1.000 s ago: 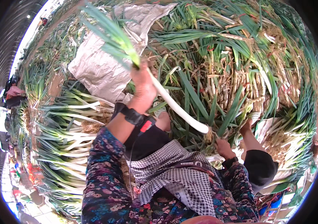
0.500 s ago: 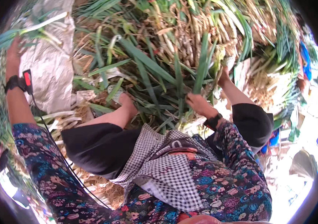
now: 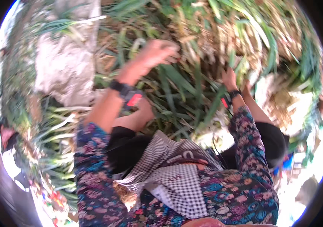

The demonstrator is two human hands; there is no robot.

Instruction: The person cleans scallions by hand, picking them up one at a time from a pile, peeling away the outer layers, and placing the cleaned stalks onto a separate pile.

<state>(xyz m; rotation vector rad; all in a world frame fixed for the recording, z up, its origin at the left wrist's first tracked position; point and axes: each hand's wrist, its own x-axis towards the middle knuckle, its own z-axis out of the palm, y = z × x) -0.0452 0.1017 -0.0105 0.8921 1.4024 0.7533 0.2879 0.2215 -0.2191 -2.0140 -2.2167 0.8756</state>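
Observation:
My left hand (image 3: 156, 53) is in the air over the near edge of a heap of green onions (image 3: 222, 38), motion-blurred. Its fingers are bent but apart, and nothing shows in them. My right hand (image 3: 229, 78) reaches down at the heap's near edge, beside my right foot, close to pale stalks and a green leaf. Its fingertips blend into the stalks, so its grip is unclear. Long loose green leaves (image 3: 180, 81) lie between my feet. A few green onions with white stems (image 3: 82, 23) rest on a pale sack (image 3: 65, 70) at the left.
More green onions (image 3: 61, 140) lie in a row beside my left leg. Another bunch (image 3: 301, 81) with pale roots lies at the right. A black cable hangs near my right wrist. My bare legs stand either side of the loose leaves.
My left hand has left the green onions on the sack and swung right, over the heap. My right hand has moved forward and right, from the loose leaves to the stalks.

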